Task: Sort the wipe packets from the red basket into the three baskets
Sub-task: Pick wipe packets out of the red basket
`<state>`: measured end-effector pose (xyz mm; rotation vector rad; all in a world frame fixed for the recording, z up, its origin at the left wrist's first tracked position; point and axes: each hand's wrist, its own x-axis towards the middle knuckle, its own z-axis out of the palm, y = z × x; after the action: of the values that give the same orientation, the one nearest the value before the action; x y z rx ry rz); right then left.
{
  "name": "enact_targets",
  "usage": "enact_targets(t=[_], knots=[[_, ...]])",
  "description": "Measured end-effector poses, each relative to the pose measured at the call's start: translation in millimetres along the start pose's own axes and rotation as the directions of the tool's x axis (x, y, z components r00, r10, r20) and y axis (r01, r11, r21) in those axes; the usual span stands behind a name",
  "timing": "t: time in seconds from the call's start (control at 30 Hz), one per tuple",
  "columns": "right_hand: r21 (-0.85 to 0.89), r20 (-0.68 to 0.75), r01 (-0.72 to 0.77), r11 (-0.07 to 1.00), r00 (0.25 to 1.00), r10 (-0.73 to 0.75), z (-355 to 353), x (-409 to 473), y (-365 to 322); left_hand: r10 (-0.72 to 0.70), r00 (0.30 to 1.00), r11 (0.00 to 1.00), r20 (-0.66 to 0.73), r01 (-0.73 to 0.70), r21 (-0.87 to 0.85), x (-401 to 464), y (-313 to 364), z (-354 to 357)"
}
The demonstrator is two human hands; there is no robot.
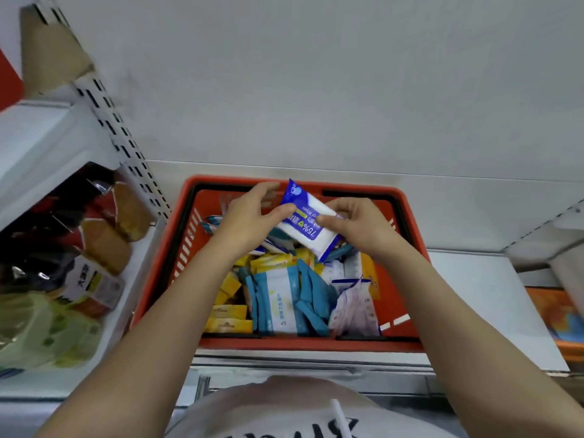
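A white shirt (284,412) fills the bottom edge. Beyond it, both hands hold one blue-and-white wipe packet (308,221) above the red basket (164,257): left hand (252,213) and right hand (357,222) pinch its ends. The basket sits on a white shelf (493,298) backed by a grey wall (316,83).

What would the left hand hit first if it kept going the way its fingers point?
The left hand points up and right, already touching the purple-and-white packet that the right hand also holds. Past that, probably the far rim of the red basket, though depth is unclear.
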<state>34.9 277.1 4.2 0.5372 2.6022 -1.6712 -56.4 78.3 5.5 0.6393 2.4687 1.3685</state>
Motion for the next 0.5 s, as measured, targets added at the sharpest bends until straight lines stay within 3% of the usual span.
enact_targets(t=[0.1,0.2,0.4,0.5], knots=[[-0.125,-0.268,-0.034,0.992,0.963,-0.001,-13,-4,1,-0.007,0.997,0.992,0.081,-0.004,0.128,14,-5,8],[-0.133,-0.248,-0.101,0.986,0.967,0.065,-28,-15,12,-0.062,0.986,0.959,0.156,0.015,0.284,28,-18,17],[-0.136,-0.268,-0.156,0.978,0.957,0.115,-26,-29,30,-0.108,0.989,0.984,0.097,0.093,0.152,38,-32,20],[-0.129,-0.239,-0.189,0.973,0.959,0.154,-22,-34,28,-0.111,0.972,0.973,0.21,0.063,0.222,40,-36,7]])
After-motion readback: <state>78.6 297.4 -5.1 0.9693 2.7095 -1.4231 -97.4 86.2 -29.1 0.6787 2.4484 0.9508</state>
